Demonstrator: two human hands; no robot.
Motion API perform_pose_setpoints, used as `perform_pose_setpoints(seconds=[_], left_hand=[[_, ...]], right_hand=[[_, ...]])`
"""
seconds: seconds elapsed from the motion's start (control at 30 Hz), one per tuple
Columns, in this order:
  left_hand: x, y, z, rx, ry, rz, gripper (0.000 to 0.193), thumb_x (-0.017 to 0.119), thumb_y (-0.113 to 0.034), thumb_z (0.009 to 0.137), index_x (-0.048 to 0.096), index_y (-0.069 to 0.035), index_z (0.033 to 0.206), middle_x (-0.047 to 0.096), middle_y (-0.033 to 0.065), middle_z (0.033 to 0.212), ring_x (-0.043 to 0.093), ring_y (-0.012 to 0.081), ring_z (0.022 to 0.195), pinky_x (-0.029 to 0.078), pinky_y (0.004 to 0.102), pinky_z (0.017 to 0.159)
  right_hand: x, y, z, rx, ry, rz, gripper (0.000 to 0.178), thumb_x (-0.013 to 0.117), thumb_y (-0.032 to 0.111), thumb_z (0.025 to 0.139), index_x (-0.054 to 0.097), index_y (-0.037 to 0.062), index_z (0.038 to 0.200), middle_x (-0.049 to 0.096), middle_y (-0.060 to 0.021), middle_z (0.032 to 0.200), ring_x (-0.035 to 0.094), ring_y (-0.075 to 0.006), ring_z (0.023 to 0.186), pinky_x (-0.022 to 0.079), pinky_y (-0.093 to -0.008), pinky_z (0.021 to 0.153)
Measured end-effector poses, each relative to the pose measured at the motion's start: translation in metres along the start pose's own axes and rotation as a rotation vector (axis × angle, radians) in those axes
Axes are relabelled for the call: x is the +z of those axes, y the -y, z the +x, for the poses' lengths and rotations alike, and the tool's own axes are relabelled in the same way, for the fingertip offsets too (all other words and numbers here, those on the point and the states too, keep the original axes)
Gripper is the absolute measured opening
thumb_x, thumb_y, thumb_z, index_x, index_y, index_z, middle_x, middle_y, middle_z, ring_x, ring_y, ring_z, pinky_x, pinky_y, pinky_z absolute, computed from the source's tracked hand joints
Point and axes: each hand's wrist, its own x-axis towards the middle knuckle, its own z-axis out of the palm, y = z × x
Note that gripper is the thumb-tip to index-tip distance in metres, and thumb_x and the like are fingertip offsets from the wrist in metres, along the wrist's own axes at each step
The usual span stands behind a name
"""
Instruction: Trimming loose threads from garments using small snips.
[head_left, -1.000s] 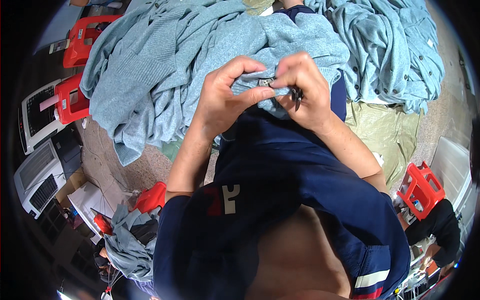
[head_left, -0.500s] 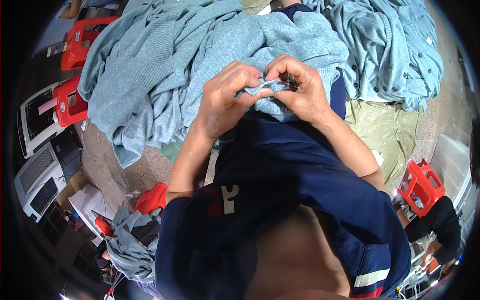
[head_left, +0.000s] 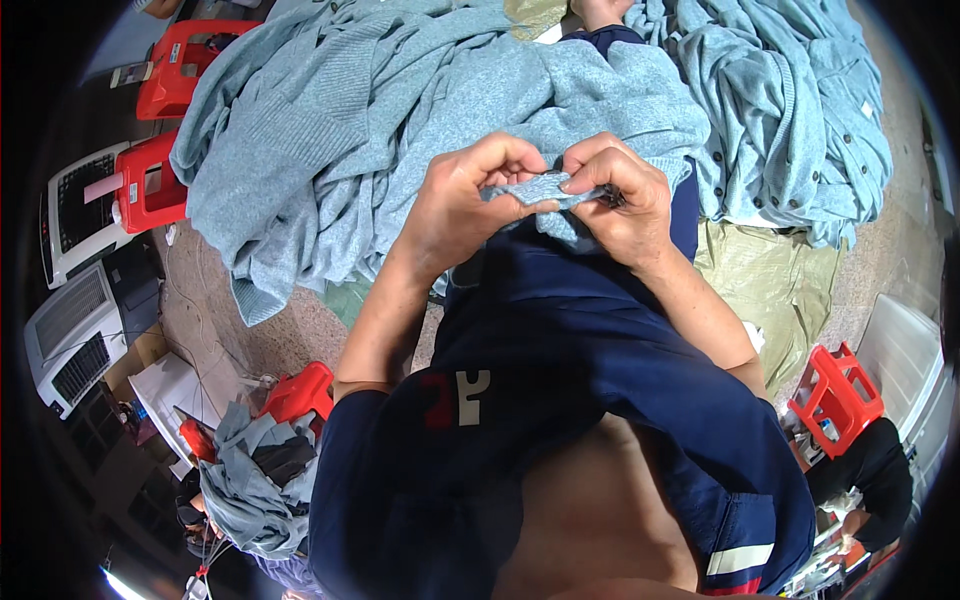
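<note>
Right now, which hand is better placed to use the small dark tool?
Probably the right hand: it holds the small dark tool while pinching the blue-grey knit fabric; the left hand shows only fabric.

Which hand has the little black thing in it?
The right hand: a small black thing sits at its fingers. None shows at the left hand. Both pinch the grey-blue cloth.
</note>
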Motion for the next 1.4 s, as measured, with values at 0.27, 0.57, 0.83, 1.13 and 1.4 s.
perform_pose_setpoints(seconds=[0.27, 0.57, 0.83, 1.13, 1.4], left_hand=[[-0.003, 0.003, 0.005, 0.341, 0.178, 0.509, 0.015, 0.072, -0.008, 0.08, 0.061, -0.001, 0.087, 0.056, 0.0088, 0.073, 0.058, 0.0261, 0.071, 0.048, 0.0354, 0.063], [0.013, 0.001, 0.001, 0.431, -0.003, 0.575, 0.015, 0.062, -0.002, 0.062, 0.049, -0.006, 0.069, 0.048, 0.0077, 0.068, 0.052, 0.0261, 0.066, 0.045, 0.0375, 0.056], [0.029, 0.011, -0.008, 0.418, -0.241, 0.679, 0.016, 0.062, -0.004, 0.059, 0.049, -0.006, 0.067, 0.044, 0.0065, 0.066, 0.049, 0.0242, 0.062, 0.044, 0.0358, 0.054], [0.025, 0.015, -0.006, 0.459, -0.264, 0.693, 0.015, 0.064, -0.004, 0.06, 0.052, -0.006, 0.069, 0.048, 0.0074, 0.068, 0.052, 0.0242, 0.065, 0.045, 0.0356, 0.056], [-0.006, 0.022, -0.007, 0.374, -0.245, 0.37, 0.017, 0.075, -0.007, 0.069, 0.06, -0.005, 0.075, 0.055, 0.0089, 0.071, 0.055, 0.026, 0.064, 0.045, 0.0368, 0.057]], right_hand=[[-0.002, -0.003, 0.0, -0.042, 0.034, -0.001, 0.025, 0.072, -0.013, 0.064, 0.058, 0.0048, 0.076, 0.065, -0.0061, 0.084, 0.064, -0.0163, 0.072, 0.047, -0.0267, 0.058], [0.002, -0.006, 0.001, -0.236, -0.067, -0.271, 0.032, 0.065, -0.016, 0.059, 0.057, 0.0043, 0.083, 0.062, -0.0117, 0.088, 0.064, -0.0248, 0.071, 0.049, -0.0313, 0.056], [0.002, -0.006, 0.004, -0.226, -0.068, -0.221, 0.028, 0.069, -0.008, 0.063, 0.06, 0.0037, 0.087, 0.063, -0.0116, 0.088, 0.066, -0.0228, 0.075, 0.051, -0.0317, 0.058], [0.004, -0.006, 0.002, 0.259, -0.06, 0.009, 0.022, 0.068, -0.007, 0.066, 0.06, 0.0022, 0.084, 0.057, -0.0026, 0.075, 0.049, -0.0088, 0.062, 0.039, -0.021, 0.056], [0.006, 0.007, 0.012, 0.096, 0.071, -0.09, 0.012, 0.066, 0.001, 0.075, 0.056, 0.0, 0.083, 0.061, -0.0119, 0.077, 0.061, -0.0251, 0.066, 0.047, -0.0354, 0.059]])
